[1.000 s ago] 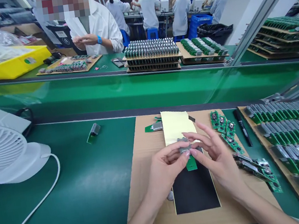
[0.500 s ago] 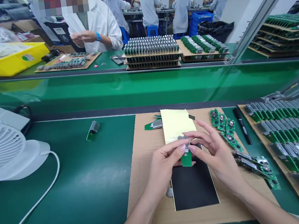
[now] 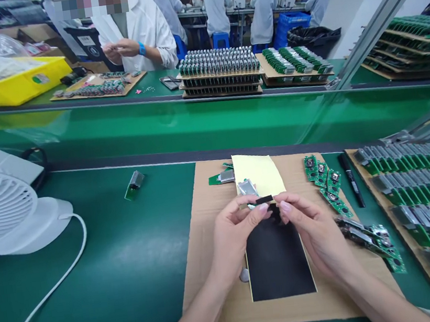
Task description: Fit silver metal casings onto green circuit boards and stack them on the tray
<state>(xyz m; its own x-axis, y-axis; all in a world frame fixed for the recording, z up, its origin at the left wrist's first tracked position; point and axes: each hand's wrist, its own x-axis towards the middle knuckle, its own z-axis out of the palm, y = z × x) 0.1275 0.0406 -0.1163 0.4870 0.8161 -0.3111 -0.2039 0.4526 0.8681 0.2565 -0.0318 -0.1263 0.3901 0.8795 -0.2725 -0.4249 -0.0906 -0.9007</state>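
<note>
I see my left hand (image 3: 235, 237) and right hand (image 3: 315, 232) pinching a black strip (image 3: 264, 199) between their fingertips, above the black sheet (image 3: 278, 263).

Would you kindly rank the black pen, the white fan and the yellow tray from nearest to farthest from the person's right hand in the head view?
1. Black pen: just right of the right hand, which pinches a black strip.
2. White fan: far left on the bench.
3. Yellow tray: farthest, across the green belt at far left.
</note>
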